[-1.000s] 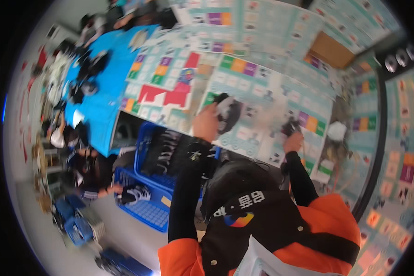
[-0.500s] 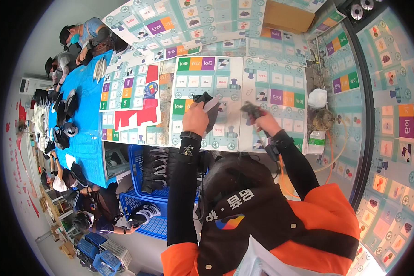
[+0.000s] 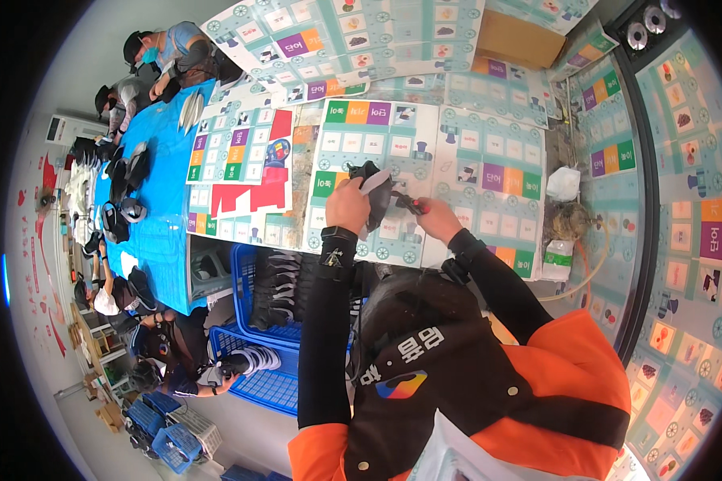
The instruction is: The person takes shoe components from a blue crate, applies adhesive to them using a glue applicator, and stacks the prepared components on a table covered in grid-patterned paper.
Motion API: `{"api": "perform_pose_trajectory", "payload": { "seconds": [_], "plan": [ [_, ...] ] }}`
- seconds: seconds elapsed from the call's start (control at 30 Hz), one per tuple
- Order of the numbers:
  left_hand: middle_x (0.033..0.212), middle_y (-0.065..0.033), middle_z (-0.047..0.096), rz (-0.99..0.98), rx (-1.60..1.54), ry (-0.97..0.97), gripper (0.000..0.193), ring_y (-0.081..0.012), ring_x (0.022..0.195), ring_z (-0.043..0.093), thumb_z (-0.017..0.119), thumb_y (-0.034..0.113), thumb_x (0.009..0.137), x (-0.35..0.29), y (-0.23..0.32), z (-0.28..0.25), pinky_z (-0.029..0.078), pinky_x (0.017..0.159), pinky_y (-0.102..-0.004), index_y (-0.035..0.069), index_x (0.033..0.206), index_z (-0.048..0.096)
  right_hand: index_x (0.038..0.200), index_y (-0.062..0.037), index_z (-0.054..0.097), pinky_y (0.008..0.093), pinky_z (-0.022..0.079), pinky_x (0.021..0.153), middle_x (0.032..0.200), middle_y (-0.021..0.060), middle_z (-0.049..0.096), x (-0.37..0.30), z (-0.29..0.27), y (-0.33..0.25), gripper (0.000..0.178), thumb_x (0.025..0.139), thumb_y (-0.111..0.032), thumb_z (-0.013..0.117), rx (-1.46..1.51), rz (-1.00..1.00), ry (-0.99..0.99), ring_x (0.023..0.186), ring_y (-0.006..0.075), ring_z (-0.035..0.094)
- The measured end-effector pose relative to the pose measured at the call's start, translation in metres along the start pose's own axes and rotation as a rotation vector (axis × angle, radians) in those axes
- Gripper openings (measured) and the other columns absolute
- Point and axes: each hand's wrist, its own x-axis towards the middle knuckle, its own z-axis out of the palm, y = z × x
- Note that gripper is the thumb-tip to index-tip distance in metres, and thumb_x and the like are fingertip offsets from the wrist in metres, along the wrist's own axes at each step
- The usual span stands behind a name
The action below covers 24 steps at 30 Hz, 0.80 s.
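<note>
Over the patterned board on the bench, my left hand [image 3: 346,207] is closed on a black shoe upper [image 3: 377,207] with a pale strip along its edge. Its open side is turned toward my right hand. My right hand [image 3: 441,220] is closed round a small dark hand tool [image 3: 410,204], whose kind I cannot make out. The tool's tip lies right by the upper's right edge; I cannot tell if they touch.
Blue baskets [image 3: 269,390] with dark and white shoe parts stand below the bench at left. A blue-covered table [image 3: 148,240] carries more shoe parts, with people working around it. A white container [image 3: 563,183] and an orange hose [image 3: 587,280] are at right.
My right hand has brought the dark tool leftward, from over the right board to the upper's edge. My left hand still holds the upper. The whole view has shifted slightly.
</note>
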Motion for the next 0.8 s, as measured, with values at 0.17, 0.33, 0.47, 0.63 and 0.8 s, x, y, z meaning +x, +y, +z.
{"api": "perform_pose_trajectory", "payload": {
  "seconds": [0.17,0.33,0.47,0.63,0.8],
  "plan": [
    [0.108,-0.0180,0.071,-0.030,0.025,-0.007,0.032,-0.0396,0.096,0.069,0.069,0.012,0.085,-0.007,-0.004,-0.002,0.057,0.083,-0.0475,0.005,0.117,0.072,0.108,-0.0034,0.072,0.0535,0.052,0.084,0.096,0.0273,0.070,-0.002,-0.003,-0.024,0.030,0.087,-0.015,0.055,-0.014,-0.063,-0.029,0.095,0.0489,0.065],
    [0.108,-0.0170,0.071,-0.017,0.022,0.007,0.033,-0.0389,0.095,0.070,0.071,0.012,0.085,-0.009,-0.004,-0.002,0.057,0.082,-0.0470,0.005,0.117,0.071,0.106,-0.0037,0.070,0.0507,0.051,0.076,0.094,0.0276,0.069,0.010,0.001,-0.012,0.024,0.088,-0.016,0.060,-0.082,-0.137,-0.052,0.092,0.0495,0.064],
    [0.108,-0.0168,0.071,-0.043,0.009,0.013,0.031,-0.0392,0.094,0.070,0.070,0.013,0.086,-0.014,-0.004,-0.005,0.057,0.081,-0.0474,0.006,0.116,0.071,0.108,-0.0035,0.071,0.0524,0.051,0.080,0.095,0.0279,0.069,0.011,0.003,-0.016,0.028,0.087,-0.016,0.057,-0.062,-0.132,-0.031,0.093,0.0497,0.064],
    [0.108,-0.0160,0.071,-0.064,-0.013,0.031,0.031,-0.0393,0.094,0.070,0.070,0.013,0.086,-0.021,-0.004,-0.006,0.057,0.081,-0.0474,0.006,0.116,0.071,0.113,-0.0040,0.073,0.0530,0.052,0.087,0.099,0.0288,0.070,0.011,0.004,-0.017,0.036,0.085,-0.017,0.056,-0.032,-0.067,-0.048,0.096,0.0495,0.065],
    [0.112,-0.0141,0.071,-0.091,-0.035,0.049,0.033,-0.0397,0.095,0.069,0.070,0.014,0.085,-0.026,-0.006,-0.004,0.056,0.082,-0.0482,0.009,0.118,0.073,0.117,-0.0038,0.073,0.0494,0.053,0.088,0.103,0.0281,0.071,0.005,0.008,-0.014,0.039,0.084,-0.018,0.057,0.020,-0.050,-0.080,0.098,0.0475,0.066]
  ]
}}
